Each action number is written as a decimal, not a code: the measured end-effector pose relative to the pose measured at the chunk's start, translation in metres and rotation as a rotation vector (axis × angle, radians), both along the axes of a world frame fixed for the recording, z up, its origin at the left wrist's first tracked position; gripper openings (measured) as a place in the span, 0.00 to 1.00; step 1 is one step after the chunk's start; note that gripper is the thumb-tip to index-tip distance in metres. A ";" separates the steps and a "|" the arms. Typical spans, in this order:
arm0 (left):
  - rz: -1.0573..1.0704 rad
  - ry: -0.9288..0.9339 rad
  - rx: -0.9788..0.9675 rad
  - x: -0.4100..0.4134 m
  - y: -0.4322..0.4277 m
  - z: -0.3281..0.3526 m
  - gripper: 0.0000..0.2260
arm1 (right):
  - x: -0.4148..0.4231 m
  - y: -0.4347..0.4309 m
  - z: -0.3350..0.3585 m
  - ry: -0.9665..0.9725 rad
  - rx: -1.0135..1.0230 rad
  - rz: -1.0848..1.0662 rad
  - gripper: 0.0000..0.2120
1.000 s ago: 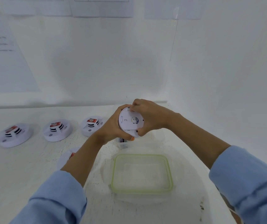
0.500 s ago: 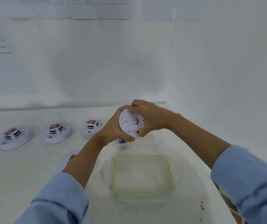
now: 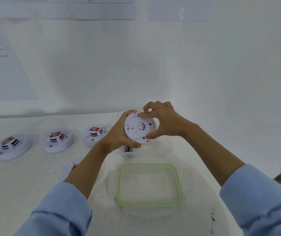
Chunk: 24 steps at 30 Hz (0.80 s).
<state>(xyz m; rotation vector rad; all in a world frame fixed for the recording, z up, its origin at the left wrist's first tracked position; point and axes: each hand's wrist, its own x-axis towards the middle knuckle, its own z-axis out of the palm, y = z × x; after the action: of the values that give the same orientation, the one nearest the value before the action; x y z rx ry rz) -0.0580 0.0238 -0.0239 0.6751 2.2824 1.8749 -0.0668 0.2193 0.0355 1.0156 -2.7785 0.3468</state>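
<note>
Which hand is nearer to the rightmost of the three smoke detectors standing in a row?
Left. The left hand is just right of the rightmost detector, gripping the lifted detector; the right hand pinches the lifted one's far side, farther right.

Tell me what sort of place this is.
Probably a workbench for assembling or checking smoke alarms. Identical detectors lie in a row on the white table, printed sheets are taped to the wall, and the left hand and right hand grip another detector.
</note>
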 end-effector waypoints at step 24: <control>0.015 0.018 0.021 0.010 -0.012 0.000 0.46 | 0.015 -0.006 0.005 0.022 -0.096 -0.010 0.30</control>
<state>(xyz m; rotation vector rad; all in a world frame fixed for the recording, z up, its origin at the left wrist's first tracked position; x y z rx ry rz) -0.0482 0.0117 -0.0239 0.6829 2.2879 1.9094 -0.0519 0.2137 0.0404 0.9772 -2.7174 0.4605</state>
